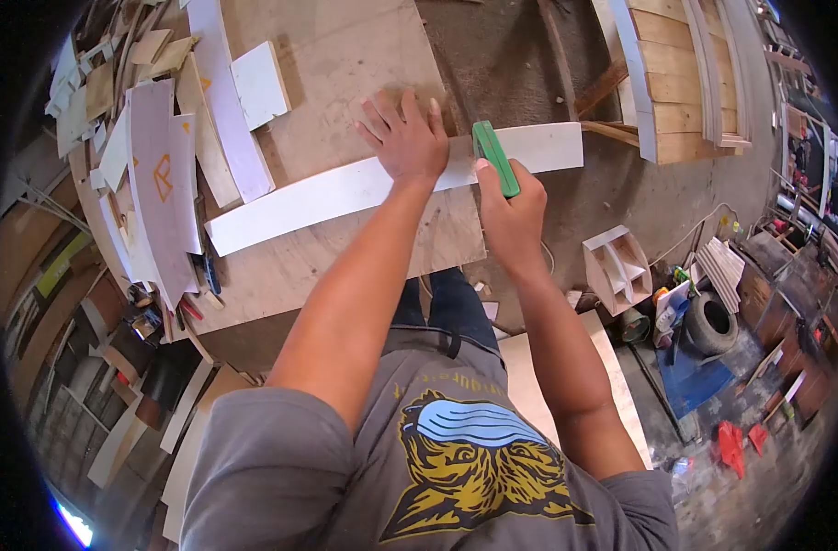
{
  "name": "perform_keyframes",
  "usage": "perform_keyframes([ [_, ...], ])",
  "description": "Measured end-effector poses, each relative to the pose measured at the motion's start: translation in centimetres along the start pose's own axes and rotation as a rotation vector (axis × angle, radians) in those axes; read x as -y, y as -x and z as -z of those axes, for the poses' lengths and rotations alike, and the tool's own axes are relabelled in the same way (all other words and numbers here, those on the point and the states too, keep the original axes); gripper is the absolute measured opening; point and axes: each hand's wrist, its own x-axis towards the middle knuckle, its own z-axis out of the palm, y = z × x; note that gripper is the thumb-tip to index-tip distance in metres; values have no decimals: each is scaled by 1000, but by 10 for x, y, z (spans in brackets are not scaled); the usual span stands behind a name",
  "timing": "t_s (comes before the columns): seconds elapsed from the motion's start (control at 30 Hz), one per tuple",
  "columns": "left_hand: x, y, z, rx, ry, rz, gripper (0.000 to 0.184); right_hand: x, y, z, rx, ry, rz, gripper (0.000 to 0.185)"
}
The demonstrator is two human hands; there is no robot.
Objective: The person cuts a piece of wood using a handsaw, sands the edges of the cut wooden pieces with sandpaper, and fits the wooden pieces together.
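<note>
Around green tool (493,154), right grip (515,216) closed

Plywd. bench (263,285) w/ long wht. board (300,204) + wood offcuts (261,84)

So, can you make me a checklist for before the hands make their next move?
1. Left hand lies across the white strip: ok.
2. Right hand has its fingers round the green tool: ok.
3. Left fingers apart from the tool: ok.
4. Whole strip lies over the table: not ok, the right end sticks out past the edge.
5. Any blade is tucked in: cannot tell.
</note>
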Motion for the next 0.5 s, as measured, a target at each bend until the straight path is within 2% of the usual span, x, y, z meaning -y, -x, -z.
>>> perform_keyframes([
  [0.07, -3, 7, -15, -2, 14, 35, 59, -7, -2, 3, -16, 12, 22, 41],
  [0.13, -11, 0, -2, 71, 18, 74, 61, -7, 3, 14, -30, -16, 15, 40],
  [0.23, -12, 10, 3, 126, -7, 91, 61, -17, 59, 42, -14, 2, -62, 38],
  [0.33, -14, 5, 0, 101, -6, 87, 60, -6, 107, 58, -55, 5, -22, 35],
  [0.4, -18, 1, -2, 96, -24, 97, 60, -23, 104, 54, -72, 2, 34, 35],
  [0.5, -18, 1, -1, 121, -90, 104, 59, -20, 30, 17, -3, 42, -39, 32],
])
